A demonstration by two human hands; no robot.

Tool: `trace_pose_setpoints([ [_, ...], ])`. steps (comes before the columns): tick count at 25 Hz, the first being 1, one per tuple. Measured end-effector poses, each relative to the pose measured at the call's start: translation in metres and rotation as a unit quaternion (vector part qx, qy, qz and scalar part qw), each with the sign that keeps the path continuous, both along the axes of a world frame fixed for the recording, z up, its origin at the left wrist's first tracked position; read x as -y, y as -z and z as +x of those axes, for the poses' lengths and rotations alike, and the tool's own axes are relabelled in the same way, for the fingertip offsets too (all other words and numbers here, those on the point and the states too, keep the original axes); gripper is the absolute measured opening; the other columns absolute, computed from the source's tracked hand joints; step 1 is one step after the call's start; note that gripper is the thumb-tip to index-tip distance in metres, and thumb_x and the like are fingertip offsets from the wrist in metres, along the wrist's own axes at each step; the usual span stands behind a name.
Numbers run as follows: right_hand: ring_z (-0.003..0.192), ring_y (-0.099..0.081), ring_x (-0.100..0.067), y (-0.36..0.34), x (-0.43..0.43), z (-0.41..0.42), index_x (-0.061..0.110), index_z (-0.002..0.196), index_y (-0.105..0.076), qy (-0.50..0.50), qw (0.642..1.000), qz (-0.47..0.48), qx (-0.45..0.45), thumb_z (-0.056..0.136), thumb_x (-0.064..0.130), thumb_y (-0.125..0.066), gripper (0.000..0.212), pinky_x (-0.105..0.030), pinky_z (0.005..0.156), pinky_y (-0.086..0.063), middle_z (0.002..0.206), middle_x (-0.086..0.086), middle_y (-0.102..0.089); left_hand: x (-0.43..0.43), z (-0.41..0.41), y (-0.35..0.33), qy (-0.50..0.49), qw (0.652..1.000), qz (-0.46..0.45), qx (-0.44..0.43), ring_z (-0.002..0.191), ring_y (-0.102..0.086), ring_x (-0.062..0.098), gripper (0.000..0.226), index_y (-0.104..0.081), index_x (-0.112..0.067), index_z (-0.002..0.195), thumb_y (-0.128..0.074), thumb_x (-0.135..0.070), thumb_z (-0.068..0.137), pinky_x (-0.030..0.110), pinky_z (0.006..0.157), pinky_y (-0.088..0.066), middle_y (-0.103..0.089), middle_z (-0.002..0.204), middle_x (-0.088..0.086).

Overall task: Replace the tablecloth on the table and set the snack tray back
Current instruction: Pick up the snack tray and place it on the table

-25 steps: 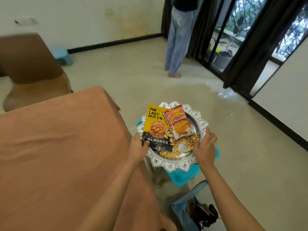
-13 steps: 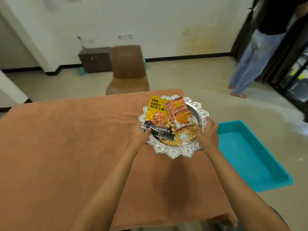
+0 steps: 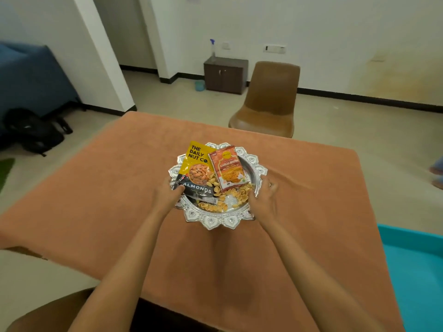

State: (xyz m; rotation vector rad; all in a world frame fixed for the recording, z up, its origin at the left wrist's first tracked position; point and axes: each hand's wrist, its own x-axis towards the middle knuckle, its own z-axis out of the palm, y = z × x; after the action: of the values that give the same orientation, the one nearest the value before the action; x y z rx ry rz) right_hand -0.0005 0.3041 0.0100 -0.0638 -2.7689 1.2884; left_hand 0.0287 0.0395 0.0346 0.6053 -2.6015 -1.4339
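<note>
An orange-brown tablecloth (image 3: 100, 202) covers the table in front of me. Over its middle is a round silver snack tray (image 3: 217, 222) with a scalloped rim. The tray holds a yellow-and-black almonds packet (image 3: 195, 168), an orange snack packet (image 3: 229, 167) and several loose nut shells (image 3: 230, 196). My left hand (image 3: 167, 194) grips the tray's left rim, thumb on the almonds packet. My right hand (image 3: 262, 198) grips the right rim. Whether the tray touches the cloth I cannot tell.
A brown chair (image 3: 267, 101) stands behind the table's far edge. A turquoise tub (image 3: 417, 267) sits on the floor to the right. A dark cabinet (image 3: 225, 74) with a spray bottle is by the back wall. Black bags (image 3: 33, 130) lie at the left.
I have turned left from the turquoise tub and carried the tray from there to over the middle of the table. Both hands kept their grip on the rim.
</note>
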Motion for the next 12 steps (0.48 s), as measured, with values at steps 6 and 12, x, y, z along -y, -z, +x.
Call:
trace_pose_setpoints([
  [6,0.095,-0.053,-0.038,0.009,0.076,-0.045,-0.002,0.131,-0.041,-0.075,0.996,-0.045,0.002,0.090,0.007,-0.058,0.045,-0.026,0.075,-0.035,0.126,-0.026,-0.029,0.066,-0.028,0.003,-0.089,0.996,-0.017,0.008,0.084,-0.066,0.031,0.039,-0.064,-0.021,0.106,-0.059,-0.031,0.068,0.051,0.067,-0.058,-0.068,0.097,0.009],
  [12,0.106,-0.044,-0.028,0.019,0.095,-0.058,0.006,0.135,-0.036,-0.131,0.986,-0.097,0.017,0.088,0.043,-0.059,0.064,-0.032,0.086,-0.040,0.126,-0.011,-0.026,0.073,-0.035,0.019,-0.154,0.987,0.016,0.032,0.087,-0.058,0.032,0.028,-0.057,-0.009,0.119,-0.055,-0.014,0.091,0.028,0.044,-0.051,-0.058,0.112,0.020],
])
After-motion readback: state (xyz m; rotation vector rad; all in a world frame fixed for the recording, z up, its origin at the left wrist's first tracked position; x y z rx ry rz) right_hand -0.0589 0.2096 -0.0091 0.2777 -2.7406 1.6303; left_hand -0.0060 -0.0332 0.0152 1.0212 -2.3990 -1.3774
